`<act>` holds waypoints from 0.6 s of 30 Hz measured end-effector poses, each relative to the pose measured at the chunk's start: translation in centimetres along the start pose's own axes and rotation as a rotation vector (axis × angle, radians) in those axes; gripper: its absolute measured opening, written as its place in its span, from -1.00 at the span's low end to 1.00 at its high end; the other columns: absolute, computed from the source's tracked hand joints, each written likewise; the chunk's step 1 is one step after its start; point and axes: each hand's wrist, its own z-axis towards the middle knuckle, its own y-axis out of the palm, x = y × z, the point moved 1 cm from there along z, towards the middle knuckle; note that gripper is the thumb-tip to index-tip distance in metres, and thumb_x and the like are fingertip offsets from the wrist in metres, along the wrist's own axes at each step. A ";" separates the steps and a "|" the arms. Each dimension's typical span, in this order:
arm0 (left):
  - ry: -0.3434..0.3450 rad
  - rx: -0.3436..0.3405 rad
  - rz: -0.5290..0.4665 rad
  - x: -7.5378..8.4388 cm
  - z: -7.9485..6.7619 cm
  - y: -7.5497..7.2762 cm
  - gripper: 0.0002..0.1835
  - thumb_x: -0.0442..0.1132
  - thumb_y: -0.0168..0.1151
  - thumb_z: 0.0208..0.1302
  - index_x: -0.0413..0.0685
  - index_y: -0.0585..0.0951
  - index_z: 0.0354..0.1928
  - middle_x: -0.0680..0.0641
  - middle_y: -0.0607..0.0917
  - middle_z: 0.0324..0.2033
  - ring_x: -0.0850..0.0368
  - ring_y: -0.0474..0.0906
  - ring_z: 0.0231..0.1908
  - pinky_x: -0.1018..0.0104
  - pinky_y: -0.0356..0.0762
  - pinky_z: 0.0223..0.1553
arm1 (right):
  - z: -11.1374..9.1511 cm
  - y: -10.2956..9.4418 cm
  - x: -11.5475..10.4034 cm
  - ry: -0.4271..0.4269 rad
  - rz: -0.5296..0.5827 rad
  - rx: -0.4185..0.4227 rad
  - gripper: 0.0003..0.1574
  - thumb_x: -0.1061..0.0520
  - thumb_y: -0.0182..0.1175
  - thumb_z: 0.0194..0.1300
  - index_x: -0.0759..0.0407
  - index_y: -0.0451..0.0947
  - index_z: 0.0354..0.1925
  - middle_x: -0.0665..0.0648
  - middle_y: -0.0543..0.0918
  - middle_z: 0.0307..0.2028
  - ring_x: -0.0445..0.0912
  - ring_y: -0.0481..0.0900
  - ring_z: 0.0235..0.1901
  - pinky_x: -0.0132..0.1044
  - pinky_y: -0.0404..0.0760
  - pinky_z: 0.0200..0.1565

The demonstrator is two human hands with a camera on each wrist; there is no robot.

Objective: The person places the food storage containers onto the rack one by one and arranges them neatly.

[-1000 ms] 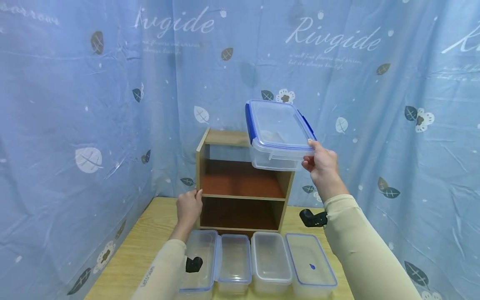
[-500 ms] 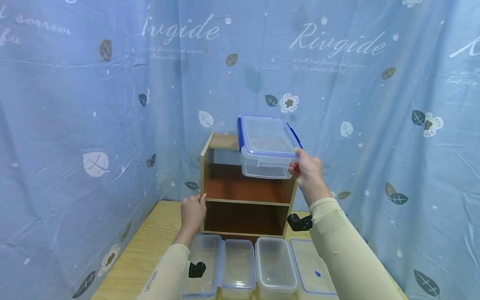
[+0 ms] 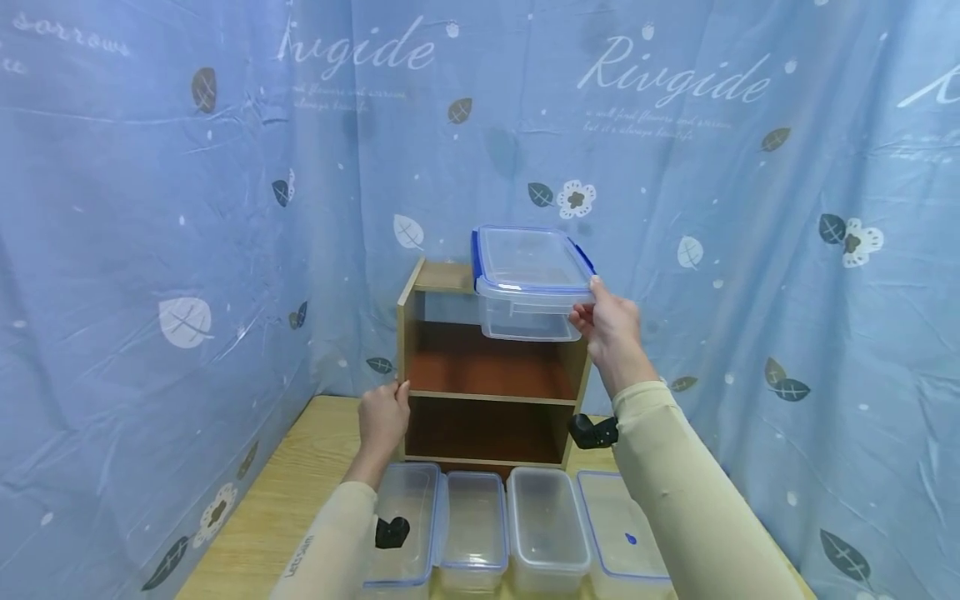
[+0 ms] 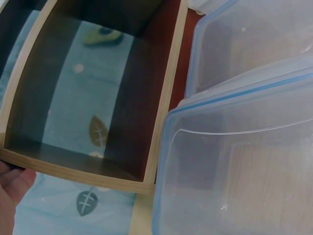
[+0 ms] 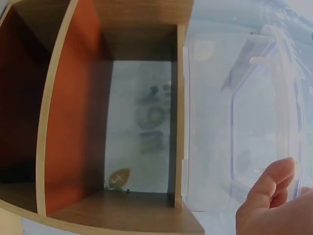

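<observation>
My right hand point(image 3: 611, 329) grips the right front corner of a clear lidded food container point(image 3: 534, 258) with blue side clips, thumb near the lid's edge. The container is over the top of a small wooden shelf unit point(image 3: 491, 398), nearly level. In the right wrist view the container point(image 5: 210, 127) lies right along the unit's top board point(image 5: 180, 117); whether it bears on the board I cannot tell. My left hand point(image 3: 384, 417) holds the front edge of the unit's left side panel point(image 3: 406, 333). Only some of its fingers point(image 4: 19, 186) show in the left wrist view.
Several clear plastic containers stand in a row before the unit: a large one point(image 3: 405, 500) at left, two narrower ones point(image 3: 472, 517) point(image 3: 547, 517) in the middle, a blue-rimmed one point(image 3: 618, 525) at right. They stand on a wooden table point(image 3: 277, 492). A blue printed curtain point(image 3: 675, 208) hangs behind.
The right hand has brought the container left, over the middle of the unit's top, and it is more level than a second ago. The left hand keeps its hold on the side panel.
</observation>
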 end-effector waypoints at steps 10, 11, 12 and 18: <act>-0.024 -0.020 -0.005 0.1 -0.1 -0.3 -0.59 -0.15 0.18 0.36 -0.20 0.58 -0.65 -0.26 0.68 -0.63 -0.30 0.62 -0.54 -0.09 0.53 -0.46 | -0.2 0.7 -0.1 -0.046 0.106 -0.203 -0.36 0.19 -0.01 0.47 0.17 0.05 0.42 0.11 0.44 -0.09 -0.15 0.57 -0.19 -0.46 0.63 -0.11; -0.025 -0.017 -0.006 0.1 -0.1 -0.3 -0.60 -0.15 0.19 0.36 -0.20 0.58 -0.64 -0.26 0.68 -0.63 -0.30 0.62 -0.53 -0.10 0.53 -0.46 | -0.2 0.7 -0.1 -0.049 0.117 -0.223 -0.34 0.22 -0.01 0.46 0.17 0.03 0.43 0.11 0.44 -0.05 -0.14 0.58 -0.15 -0.46 0.63 -0.09; -0.025 -0.013 -0.008 0.0 -0.1 -0.2 -0.60 -0.16 0.19 0.36 -0.20 0.59 -0.64 -0.26 0.68 -0.62 -0.30 0.62 -0.53 -0.10 0.53 -0.45 | -0.2 0.7 -0.1 -0.052 0.130 -0.241 -0.32 0.23 -0.02 0.46 0.16 0.02 0.44 0.13 0.45 -0.02 -0.12 0.59 -0.10 -0.45 0.62 -0.06; -0.013 0.009 -0.017 0.0 -0.1 -0.1 -0.60 -0.16 0.21 0.34 -0.18 0.57 -0.66 -0.25 0.67 -0.64 -0.31 0.62 -0.54 -0.11 0.51 -0.45 | -0.1 0.5 0.3 -0.087 0.165 -0.361 -0.30 0.28 -0.09 0.48 0.10 -0.02 0.49 0.29 0.39 0.30 0.07 0.47 0.27 -0.34 0.52 0.17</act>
